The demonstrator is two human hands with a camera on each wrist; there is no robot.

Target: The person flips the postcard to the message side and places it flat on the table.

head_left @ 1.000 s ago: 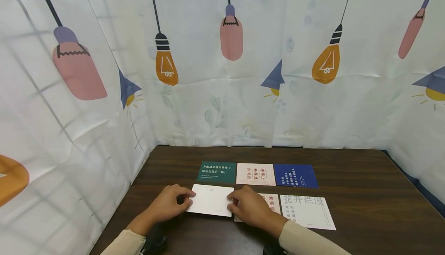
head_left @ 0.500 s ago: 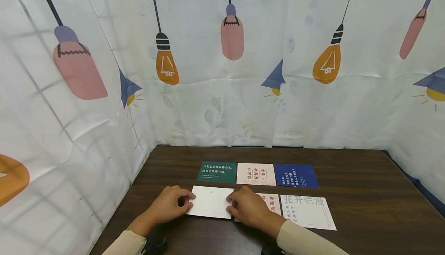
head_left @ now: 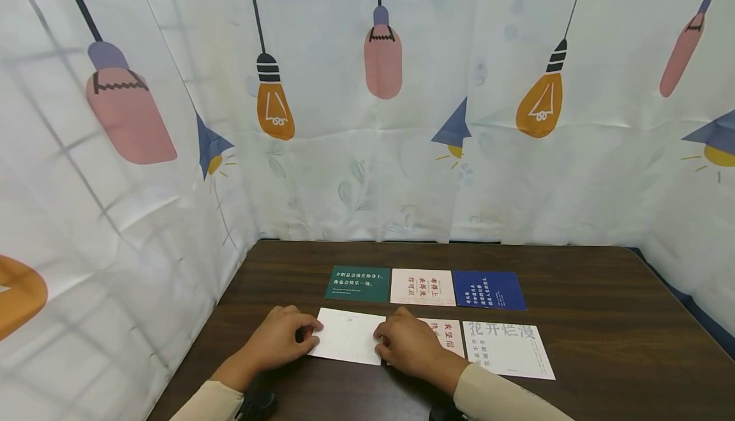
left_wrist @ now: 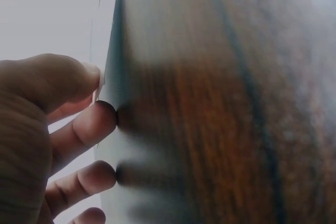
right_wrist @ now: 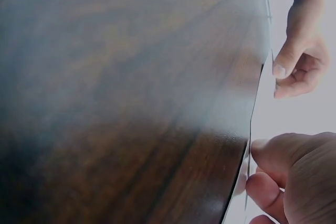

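Observation:
A white card (head_left: 349, 337) with a small faint mark near its top lies low over the table between my two hands. My left hand (head_left: 280, 339) pinches its left edge between thumb and fingers. On the other side my right hand (head_left: 415, 346) pinches the right edge and covers part of the red-lettered card (head_left: 446, 335) beside it. In the left wrist view the left thumb (left_wrist: 79, 80) presses at the card's edge, fingertips close to the tabletop. The right wrist view has the right thumb (right_wrist: 265, 153) at the card's edge, with the left hand beyond.
A green card (head_left: 358, 284), a cream card with red lettering (head_left: 422, 288) and a blue card (head_left: 489, 291) form a row behind. A white card with grey lettering (head_left: 508, 349) lies at the right. Patterned white cloth (head_left: 356, 185) surrounds the dark wooden table (head_left: 608, 319).
The white card has shifted slightly toward me and settled lower, its right edge a little nearer the table. Both hands keep their hold and moved only slightly; the other cards stayed put.

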